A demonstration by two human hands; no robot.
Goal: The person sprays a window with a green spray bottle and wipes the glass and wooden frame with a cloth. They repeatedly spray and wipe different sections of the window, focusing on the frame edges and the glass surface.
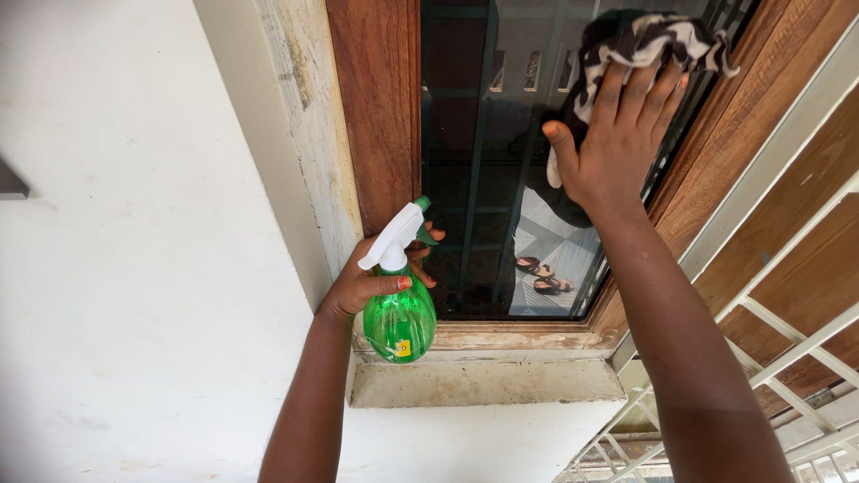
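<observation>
My left hand (367, 279) grips the neck of a green spray bottle (401, 322) with a white trigger head, held upright in front of the window's lower left corner. My right hand (617, 134) presses a black-and-white patterned cloth (644, 43) flat against the dark glass pane (474, 161) near the top right of the window. The fingers are spread over the cloth.
The window has a brown wooden frame (376, 107) and a stained concrete sill (483, 380). A white wall (134, 268) fills the left side. A white metal grille (787, 340) stands at the right. Sandals show in the glass's reflection (543, 275).
</observation>
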